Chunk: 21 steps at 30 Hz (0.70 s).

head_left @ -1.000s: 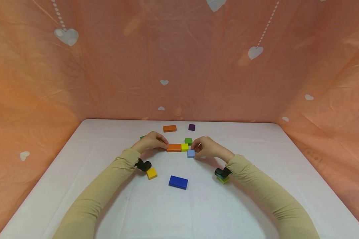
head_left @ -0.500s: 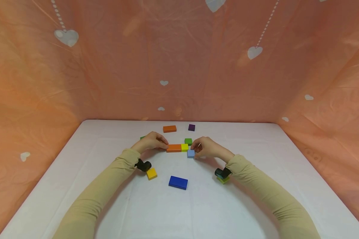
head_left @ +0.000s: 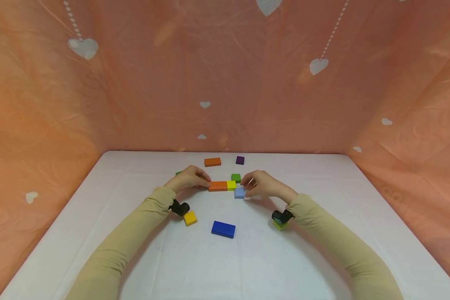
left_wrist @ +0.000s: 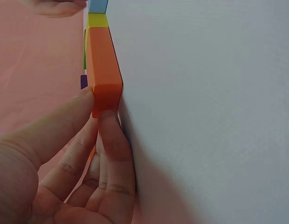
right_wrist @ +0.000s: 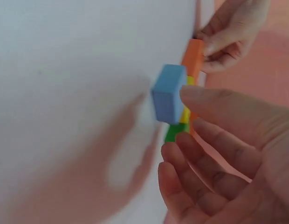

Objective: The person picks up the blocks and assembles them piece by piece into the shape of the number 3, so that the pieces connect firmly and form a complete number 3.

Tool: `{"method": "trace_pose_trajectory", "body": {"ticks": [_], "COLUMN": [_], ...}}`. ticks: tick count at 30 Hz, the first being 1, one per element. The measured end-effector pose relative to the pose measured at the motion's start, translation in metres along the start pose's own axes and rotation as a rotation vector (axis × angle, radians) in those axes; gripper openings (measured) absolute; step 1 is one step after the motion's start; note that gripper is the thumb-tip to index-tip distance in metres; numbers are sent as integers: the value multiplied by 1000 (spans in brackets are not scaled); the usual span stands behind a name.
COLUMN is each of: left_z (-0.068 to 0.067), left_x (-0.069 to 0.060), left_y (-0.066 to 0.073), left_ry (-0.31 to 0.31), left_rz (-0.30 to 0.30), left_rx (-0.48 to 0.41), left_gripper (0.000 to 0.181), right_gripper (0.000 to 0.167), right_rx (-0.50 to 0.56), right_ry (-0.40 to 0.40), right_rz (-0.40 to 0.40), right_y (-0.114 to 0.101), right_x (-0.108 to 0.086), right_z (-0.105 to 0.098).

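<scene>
An orange block (head_left: 218, 186) lies end to end with a yellow block (head_left: 231, 186) on the white table. My left hand (head_left: 189, 177) pinches the orange block's left end between thumb and finger, also seen in the left wrist view. A light blue block (head_left: 239, 193) sits at the yellow block's front right corner. Beside it is my right hand (head_left: 264, 184), its fingers loosely bent and apart. In the right wrist view the thumb is close to the light blue block (right_wrist: 168, 93); whether it touches cannot be told. The fingers hold nothing.
Behind the row are a green block (head_left: 236, 178), a purple block (head_left: 240, 160) and another orange block (head_left: 212, 162). Nearer lie a blue block (head_left: 223, 229), a yellow-orange block (head_left: 190, 218) and a lime block (head_left: 281, 225) partly under the right wrist camera. Another green piece shows behind my left hand.
My right hand has loosened its fingers from the light blue block and shifted slightly to the right. The left hand and the blocks have stayed in place.
</scene>
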State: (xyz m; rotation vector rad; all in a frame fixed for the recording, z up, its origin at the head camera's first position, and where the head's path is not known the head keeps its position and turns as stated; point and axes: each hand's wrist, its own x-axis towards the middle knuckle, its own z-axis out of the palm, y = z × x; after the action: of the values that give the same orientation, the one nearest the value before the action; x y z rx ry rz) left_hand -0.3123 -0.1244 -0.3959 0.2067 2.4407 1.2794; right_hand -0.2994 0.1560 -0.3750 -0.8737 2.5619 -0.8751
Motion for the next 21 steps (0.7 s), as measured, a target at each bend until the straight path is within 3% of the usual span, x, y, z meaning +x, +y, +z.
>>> {"method": "trace_pose_trajectory", "body": {"ticks": [13,21], "left_z": [1,0], "left_x": [-1,-1], "left_y": [2,1], "left_ry": [-5,3], "left_rz": [6,3], "left_rx": [-11,2], "left_gripper": [22,22], "right_gripper": [35,38], "right_rx": [109,118], "right_ry": [-30,-67], "right_rz": [-146,-120], "right_y": [3,14], "right_x": [-43,-75], "right_z": [-31,-33]}}
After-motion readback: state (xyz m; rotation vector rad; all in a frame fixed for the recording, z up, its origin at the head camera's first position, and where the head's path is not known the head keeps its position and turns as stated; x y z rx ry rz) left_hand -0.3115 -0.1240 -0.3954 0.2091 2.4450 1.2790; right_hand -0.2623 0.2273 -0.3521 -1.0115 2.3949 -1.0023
